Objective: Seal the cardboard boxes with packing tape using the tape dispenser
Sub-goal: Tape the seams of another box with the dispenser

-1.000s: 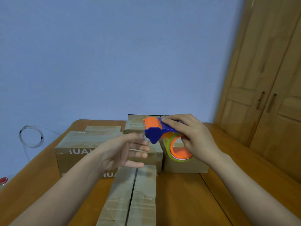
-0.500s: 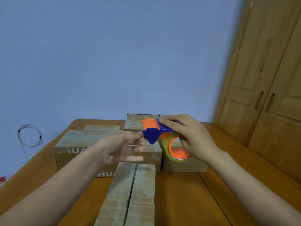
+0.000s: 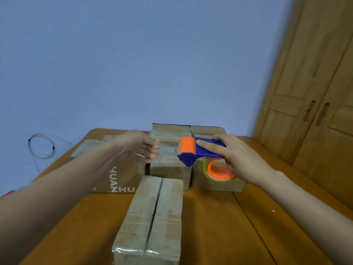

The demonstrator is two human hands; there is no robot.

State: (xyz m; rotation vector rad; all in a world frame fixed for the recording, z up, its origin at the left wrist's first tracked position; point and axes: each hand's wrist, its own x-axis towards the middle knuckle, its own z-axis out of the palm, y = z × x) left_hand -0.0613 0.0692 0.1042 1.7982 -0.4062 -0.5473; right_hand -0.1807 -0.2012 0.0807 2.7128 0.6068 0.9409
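Observation:
My right hand (image 3: 236, 155) grips a blue and orange tape dispenser (image 3: 193, 152) with an orange-cored tape roll (image 3: 219, 170), held in the air above the boxes at the back. My left hand (image 3: 139, 148) pinches the free end of the clear tape (image 3: 168, 148), which is stretched between the hand and the dispenser's orange head. In front of me lies a long cardboard box (image 3: 154, 217) with an open seam down its middle. Behind it stand a lettered box (image 3: 114, 169) on the left, a middle box (image 3: 170, 167) and a right box (image 3: 215, 180).
The boxes sit on a wooden table (image 3: 219, 226). A wooden wardrobe (image 3: 315, 111) stands to the right, close to the table's edge. A coil of thin cable (image 3: 41, 146) hangs on the blue wall at the left. A small red object (image 3: 8, 193) shows at the far left edge.
My left hand has pulled away to the left from the dispenser, drawing out a strip of clear tape. The dispenser has shifted slightly to the right and stayed raised.

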